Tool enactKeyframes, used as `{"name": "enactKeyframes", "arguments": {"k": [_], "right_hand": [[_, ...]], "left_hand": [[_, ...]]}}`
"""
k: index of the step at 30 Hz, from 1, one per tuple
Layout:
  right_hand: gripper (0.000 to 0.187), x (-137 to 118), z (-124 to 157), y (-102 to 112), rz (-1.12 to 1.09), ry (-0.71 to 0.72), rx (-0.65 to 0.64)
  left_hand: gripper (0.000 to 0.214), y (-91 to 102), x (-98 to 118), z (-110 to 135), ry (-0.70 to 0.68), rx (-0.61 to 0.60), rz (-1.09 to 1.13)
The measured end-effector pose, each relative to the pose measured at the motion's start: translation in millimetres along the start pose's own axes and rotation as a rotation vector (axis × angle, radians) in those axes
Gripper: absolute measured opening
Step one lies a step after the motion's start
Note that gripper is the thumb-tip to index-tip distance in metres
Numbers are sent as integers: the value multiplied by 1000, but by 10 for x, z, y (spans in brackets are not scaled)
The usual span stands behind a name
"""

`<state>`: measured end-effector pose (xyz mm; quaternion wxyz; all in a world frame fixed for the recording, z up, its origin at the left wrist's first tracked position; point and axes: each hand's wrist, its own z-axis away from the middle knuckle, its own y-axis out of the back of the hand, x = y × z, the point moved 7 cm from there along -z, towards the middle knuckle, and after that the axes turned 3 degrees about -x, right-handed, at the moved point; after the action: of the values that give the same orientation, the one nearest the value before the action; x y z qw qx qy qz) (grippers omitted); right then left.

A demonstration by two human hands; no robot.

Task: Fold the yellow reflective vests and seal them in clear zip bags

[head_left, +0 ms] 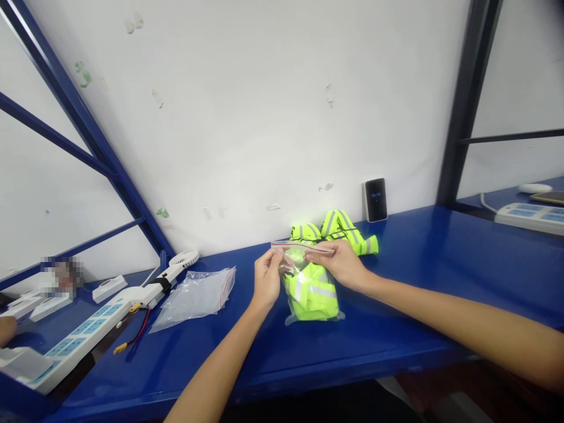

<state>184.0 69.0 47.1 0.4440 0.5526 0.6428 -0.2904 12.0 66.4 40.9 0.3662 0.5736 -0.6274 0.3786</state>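
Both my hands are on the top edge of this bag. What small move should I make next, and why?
Probably slide your right hand along the red-lined zip strip of the clear plastic bag, pressing it closed. Your left hand pinches the strip's other end, and the neon-yellow reflective garment sits below it. I can't tell whether it's sealed.

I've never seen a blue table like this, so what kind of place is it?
It's probably a small workroom or packing area, though I can't be sure. A long blue metal workbench, a power strip, and bright reflective safety clothing in a clear zip bag suggest that.
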Motion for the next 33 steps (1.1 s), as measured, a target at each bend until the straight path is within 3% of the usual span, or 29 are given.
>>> {"name": "enactKeyframes", "arguments": {"k": [3,9,14,19,24,29,33], "right_hand": [[25,-15,2,-5,93,2,-10],[34,12,-31,-80,-4,3,-200],[27,153,-70,29,51,-128,-213],[25,292,-62,73,130,-268,-409],[31,111,-85,96,497,0,-487],[26,96,-44,-2,330,-113,-650],[24,93,-39,-49,485,-59,-643]], "left_hand": [[33,17,-66,14,66,38,44],[29,-12,-237,75,174,-5,66],[27,22,-371,74,267,-50,59],[21,72,-341,31,121,-148,-133],[23,51,-448,72,103,-277,-307],[31,-51,-487,133,198,-405,-259],[36,-85,-482,153,262,-435,-188]]}}
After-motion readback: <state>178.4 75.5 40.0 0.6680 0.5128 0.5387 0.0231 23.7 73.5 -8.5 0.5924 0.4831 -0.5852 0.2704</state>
